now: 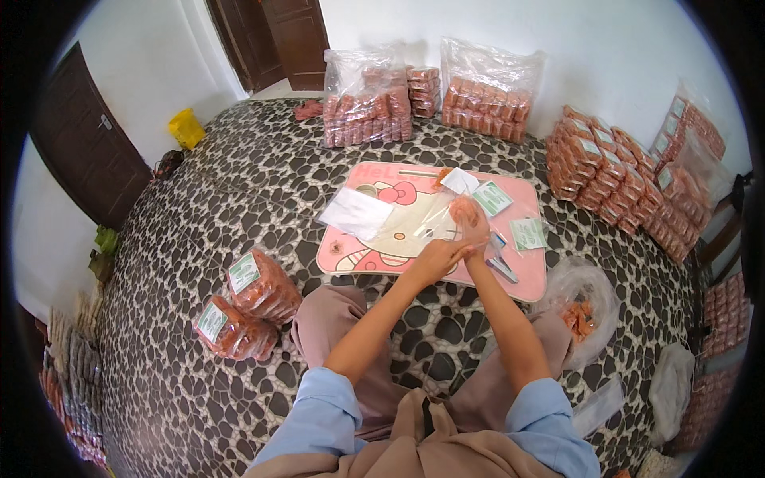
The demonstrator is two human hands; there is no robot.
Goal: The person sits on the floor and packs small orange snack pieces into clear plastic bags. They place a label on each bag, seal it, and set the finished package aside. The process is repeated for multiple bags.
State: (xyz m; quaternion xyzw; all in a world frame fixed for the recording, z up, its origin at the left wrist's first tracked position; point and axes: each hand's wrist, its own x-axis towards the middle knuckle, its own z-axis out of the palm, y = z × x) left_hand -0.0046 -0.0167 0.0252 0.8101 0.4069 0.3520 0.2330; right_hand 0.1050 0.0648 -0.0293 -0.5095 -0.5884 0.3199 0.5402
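My right hand (476, 233) grips a round bundle of orange snack pieces (464, 210) wrapped in clear plastic, above the right half of a pink low table (532, 200) with a cartoon cat print. My left hand (441, 260) meets it at the wrist, its fingers closed on what looks like the edge of the clear plastic; the exact grip is hidden. Beside my right hand lie a stapler (502, 269), a green-and-white label card (492, 198) and another label (528, 233) in clear plastic. A stack of clear plastic bags (357, 213) rests at the table's left.
Two filled, labelled packs (263, 279) stand on the patterned floor to my left. An open plastic bag of orange pieces (578, 319) sits by my right knee. Large bags of packs (367, 113) and a packet pile (603, 167) line the wall. A flat plastic sleeve (599, 406) lies right.
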